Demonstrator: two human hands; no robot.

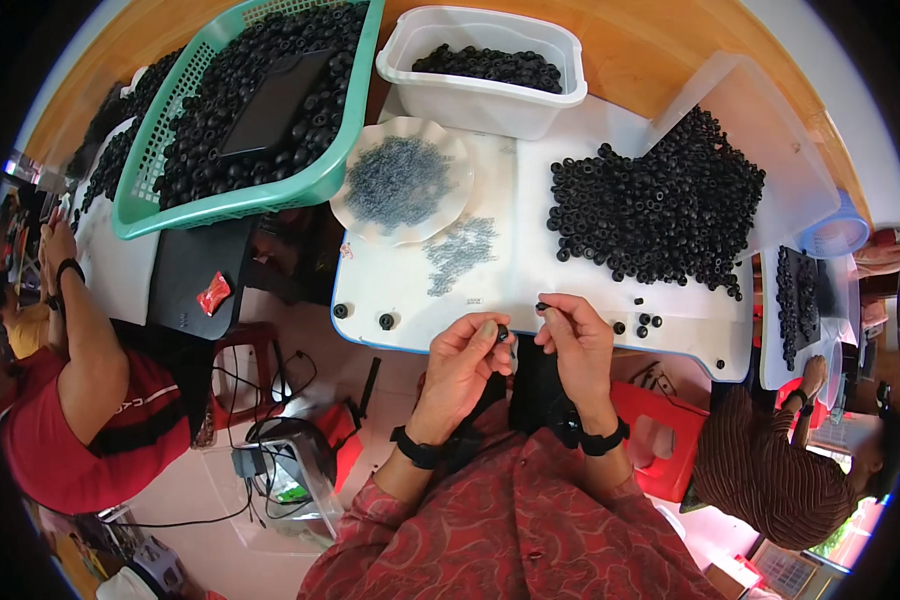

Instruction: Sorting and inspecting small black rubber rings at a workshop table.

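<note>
At the near edge of the white work board (390,285), both hands are raised in front of me. My left hand (460,368) pinches a small round black part (502,333) between thumb and fingers. Just to the right, my right hand (578,350) is closed on a smaller black piece (541,306) at its fingertips. The two pieces are apart. Beyond the hands, small metallic pieces that look like springs (460,255) lie loose on the board. More of them fill a pale wavy-rimmed plate (455,165). To the right spreads a heap of black ring-like parts (655,205).
A green basket (335,165) of black parts, with a dark flat tray on top, stands at far left. Behind the plate is a white tub (480,110). A clear bin (785,170) lies tipped by the heap. Co-workers sit on both sides; cables (260,450) trail at lower left.
</note>
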